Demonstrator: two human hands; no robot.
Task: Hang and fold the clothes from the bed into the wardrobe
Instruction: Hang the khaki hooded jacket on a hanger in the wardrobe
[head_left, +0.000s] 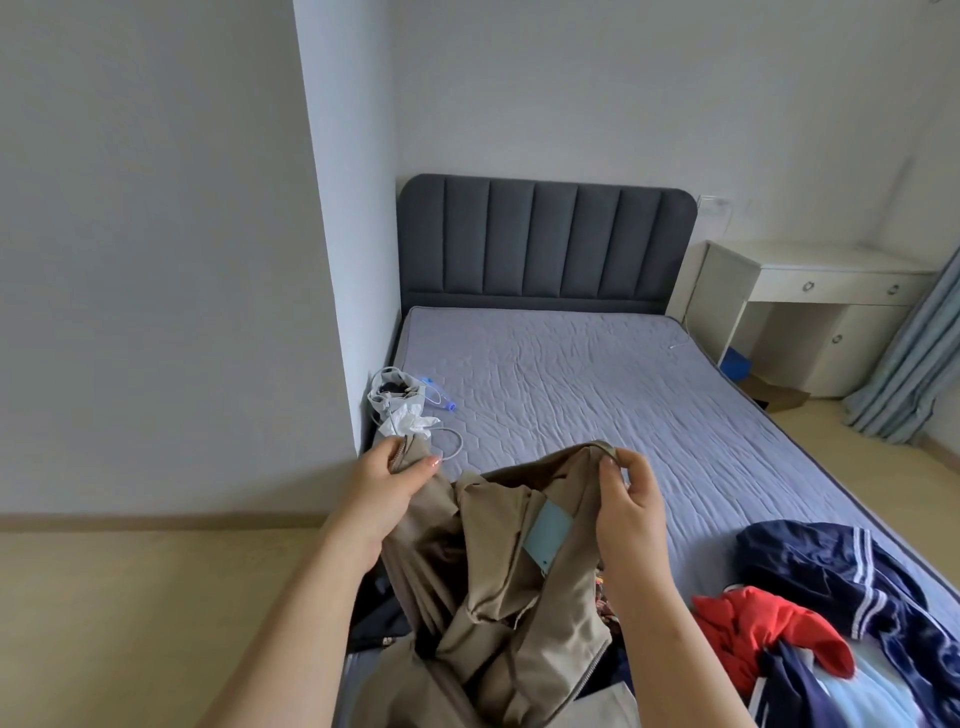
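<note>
A beige zip jacket (493, 582) with a pale blue tag hangs in front of me over the near corner of the bed (597, 384). My left hand (387, 483) pinches its zipper edge at the upper left. My right hand (631, 504) grips the collar edge at the upper right. More clothes lie on the mattress to the right: a navy garment with white stripes (852, 582), a red garment (769, 634) and a light blue one (862, 691). Dark clothing shows beneath the jacket. No wardrobe is in view.
A white plastic bag (397, 402), a small bottle and a grey cable lie at the bed's left edge by the wall. A dark padded headboard (545, 244) stands at the far end. A white desk (826, 301) and blue curtain (914, 358) are at right. Wooden floor lies at left.
</note>
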